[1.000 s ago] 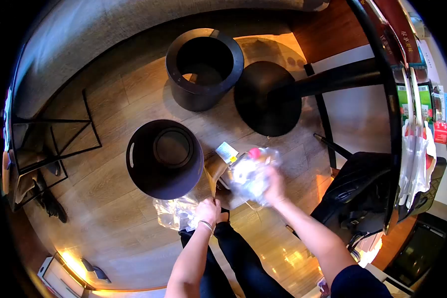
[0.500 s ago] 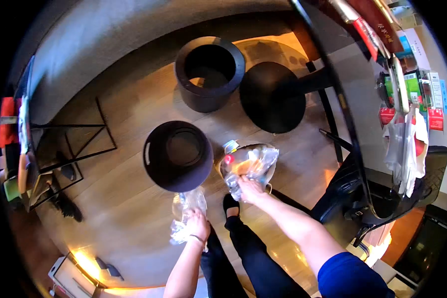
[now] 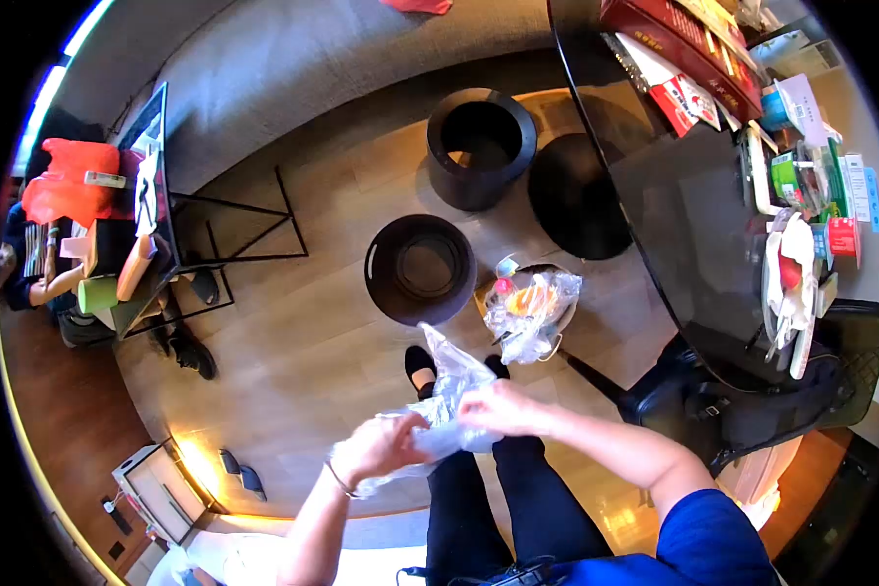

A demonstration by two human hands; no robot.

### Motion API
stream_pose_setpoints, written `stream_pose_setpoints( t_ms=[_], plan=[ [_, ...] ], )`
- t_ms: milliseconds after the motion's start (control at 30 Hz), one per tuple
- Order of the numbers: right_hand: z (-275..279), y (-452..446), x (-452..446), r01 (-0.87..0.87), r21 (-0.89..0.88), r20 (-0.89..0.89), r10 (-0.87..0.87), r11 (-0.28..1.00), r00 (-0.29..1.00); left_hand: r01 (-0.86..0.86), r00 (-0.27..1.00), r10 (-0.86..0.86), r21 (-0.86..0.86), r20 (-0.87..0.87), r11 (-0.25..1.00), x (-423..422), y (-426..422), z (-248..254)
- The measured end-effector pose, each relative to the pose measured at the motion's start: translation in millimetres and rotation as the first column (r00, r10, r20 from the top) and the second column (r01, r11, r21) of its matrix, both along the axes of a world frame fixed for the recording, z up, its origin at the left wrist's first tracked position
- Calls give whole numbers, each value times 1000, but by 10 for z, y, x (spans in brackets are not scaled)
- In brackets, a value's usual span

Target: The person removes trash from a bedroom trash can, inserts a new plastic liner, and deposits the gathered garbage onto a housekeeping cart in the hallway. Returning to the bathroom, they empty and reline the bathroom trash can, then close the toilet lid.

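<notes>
A crumpled clear plastic bag [image 3: 449, 366] stretches between my two hands above my knees. My left hand [image 3: 381, 447] has its fingers closed on the bag's lower left part. On the other side, my right hand [image 3: 498, 408] pinches the bag's right part. Just beyond the bag, a dark round bin [image 3: 389, 293] stands on the floor with its opening facing up. To its right is another clear plastic bag [image 3: 537, 301], filled with rubbish including something orange, sitting in a round container on the floor. Neither hand touches it.
A black cylinder with a hollow top [image 3: 474, 188] and a black round base [image 3: 566, 200] stand farther back. A dark table [image 3: 679, 264] bearing boxes is at right. A grey sofa [image 3: 361, 88] curves behind. At left, a person's arm [image 3: 54, 288] shows beside a cluttered side table.
My right hand has left the rubbish-filled bag and come to the clear bag in my left hand. Both hands now hold it nearer my body. The view has shifted.
</notes>
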State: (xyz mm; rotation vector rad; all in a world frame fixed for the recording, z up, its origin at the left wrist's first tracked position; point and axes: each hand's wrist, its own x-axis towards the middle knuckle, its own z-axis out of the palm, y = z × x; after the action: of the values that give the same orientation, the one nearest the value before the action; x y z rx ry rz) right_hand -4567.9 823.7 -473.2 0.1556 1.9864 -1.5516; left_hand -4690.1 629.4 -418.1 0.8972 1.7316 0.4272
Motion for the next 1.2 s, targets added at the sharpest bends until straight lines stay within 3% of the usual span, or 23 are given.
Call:
stream_pose_setpoints(
  t_ms=[100, 167, 233, 300, 333, 367, 433, 467, 500, 567, 633, 667, 733, 833, 867, 900, 967, 1000, 1033, 1067, 1100, 1133, 1200],
  plan=[
    [-181, 230, 2, 14, 230, -61, 0, 973, 998, 225, 946, -286, -325, -153, 919, -151, -216, 11],
    [-97, 397, -128, 179, 399, -368, -22, 899, 930, 94, 927, -236, -426, -293, 900, -296, -113, 120],
    [22, 539, -350, 485, 322, -572, -241, 813, 784, -289, 807, 195, -85, -557, 954, -361, 0, 158],
    [375, 585, -510, 743, 33, -564, -601, 668, 566, -405, 574, 564, 393, -593, 825, -363, 201, 381],
    [613, 582, -447, 726, 15, -472, -635, 688, 612, -309, 493, 505, 400, -708, 863, -273, 192, 371],
    [437, 405, -222, 697, 50, -568, -553, 716, 609, -331, 585, 339, 165, -737, 929, -46, 141, 273],
    [-72, 99, 559, 145, 300, -177, -95, 943, 980, 78, 911, -246, -447, -332, 891, 250, -179, 107],
    [-241, -7, 1072, 89, 272, -116, -59, 958, 991, 25, 945, -142, -369, -294, 929, 412, -558, -120],
    [-374, -10, 1292, 31, 244, -59, -17, 969, 998, -36, 940, -140, -497, -312, 867, 541, -891, -396],
    [-139, 154, 948, 127, 198, 218, -170, 972, 961, -333, 714, -154, -524, -683, 784, 184, -811, -201],
    [-140, 454, 500, 283, 155, 88, -298, 947, 950, -548, 610, 197, -230, -767, 804, -242, -686, -135],
    [-179, 519, 347, 533, -70, 163, -518, 843, 840, -550, 622, 236, -201, -747, 811, -299, -640, -141],
    [-186, 610, 106, 846, -421, 489, -704, 327, 515, -562, 624, 317, -129, -714, 817, -383, -593, -153],
    [-128, 557, -135, 890, -313, 595, -662, 332, 456, -511, 717, 120, -401, -687, 760, -506, -702, -374],
    [-120, 567, -196, 765, -342, 513, -574, 545, 638, -563, 649, 190, -298, -736, 771, -662, -852, -484],
    [-49, 588, -281, 567, -260, 246, -514, 782, 822, -606, 577, 262, -191, -773, 773, -799, -956, -564],
    [217, 638, -496, 135, 144, -213, -102, 980, 972, -799, 290, 646, 193, -706, 570, -1055, -591, -103],
    [312, 638, -591, 55, 337, 26, -68, 940, 997, -765, 293, 631, 219, -719, 605, -1005, -629, -148],
    [52, 626, -462, 48, 421, -67, -22, 906, 998, -729, 284, 620, 256, -732, 635, -939, -702, -218],
    [-403, 637, -237, 58, 507, -168, 33, 860, 985, -555, 498, 279, -55, -821, 830, -859, -823, -437],
    [-675, 682, -134, 87, 588, -257, 84, 804, 963, -540, 511, 287, -43, -810, 841, -920, -918, -576],
    [-731, 758, -216, 100, 506, -24, -102, 857, 994, -525, 525, 295, -31, -798, 851, -984, -1011, -715],
    [-582, 993, -854, 504, 481, -411, -323, 718, 853, -554, 288, 642, 423, -710, 717, -1514, -864, -833]
  ],
)
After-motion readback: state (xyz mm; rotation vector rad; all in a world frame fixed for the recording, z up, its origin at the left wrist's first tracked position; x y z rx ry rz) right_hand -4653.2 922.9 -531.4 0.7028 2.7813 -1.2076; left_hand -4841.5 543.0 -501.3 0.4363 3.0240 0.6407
